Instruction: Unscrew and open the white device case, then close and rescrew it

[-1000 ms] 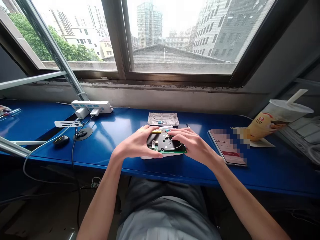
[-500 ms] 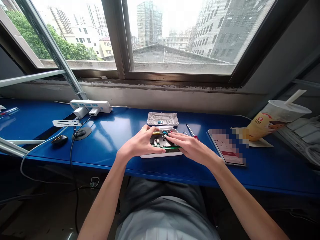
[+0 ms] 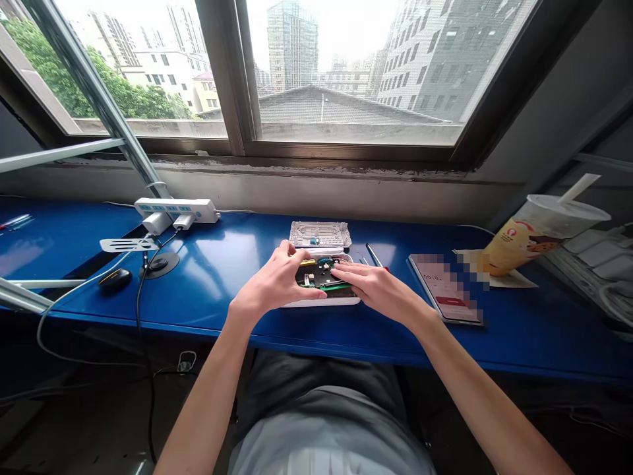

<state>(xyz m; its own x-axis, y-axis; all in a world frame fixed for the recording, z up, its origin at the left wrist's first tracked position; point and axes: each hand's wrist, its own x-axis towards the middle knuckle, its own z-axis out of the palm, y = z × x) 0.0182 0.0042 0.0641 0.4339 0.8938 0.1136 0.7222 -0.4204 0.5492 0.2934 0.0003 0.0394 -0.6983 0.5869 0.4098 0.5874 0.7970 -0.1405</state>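
L hand (image 3: 273, 280) grips device (image 3: 322, 277) by L end, R hand (image 3: 378, 287) unclenched atop R side

This looks like an electronics workshop or an office, which is unclear, where a blue bench (image 3: 212, 290) under a wide window (image 3: 239, 79) facing city buildings (image 3: 293, 46) carries an opened device (image 3: 319, 303) with a green circuit board (image 3: 340, 286), a slim tool (image 3: 374, 255), a power strip (image 3: 177, 207) and a mouse (image 3: 115, 280).

Circuit board (image 3: 336, 287), earlier raised above the white casing (image 3: 341, 301), now sits lower inside it; right hand (image 3: 380, 285), curled before, lies flatter.
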